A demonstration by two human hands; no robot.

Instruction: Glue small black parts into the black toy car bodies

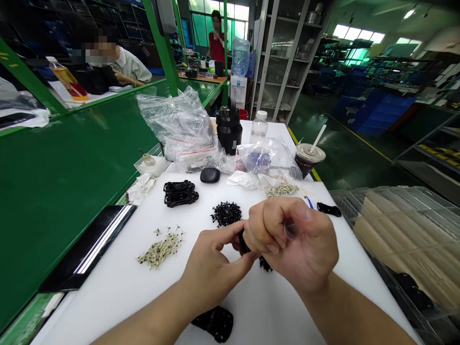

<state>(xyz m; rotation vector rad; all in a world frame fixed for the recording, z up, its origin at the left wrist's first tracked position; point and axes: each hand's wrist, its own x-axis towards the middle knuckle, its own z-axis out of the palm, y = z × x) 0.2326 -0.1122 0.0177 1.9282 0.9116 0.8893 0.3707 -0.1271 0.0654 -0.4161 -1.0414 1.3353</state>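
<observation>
My left hand (219, 256) pinches a small black plastic part (244, 242) between thumb and fingers; most of it is hidden. Against it, my right hand (298, 239) is curled closed, and whatever its fingers hold cannot be made out. Behind the hands lies a heap of tiny black pieces (227, 213), with more black pieces (265, 264) partly covered by the right hand. A pile of pale pieces with dark tips (161, 250) is to the left. Black toy car-shaped parts (181, 197) rest further back, and another black car-shaped part (215, 324) lies near my left wrist.
Plastic bags (179, 127), a black bottle (229, 132), a clear jar (259, 125) and an iced drink cup (309, 158) stand at the back of the white table (118, 287). A clear divided box (395, 239) is on the right. Two people are beyond.
</observation>
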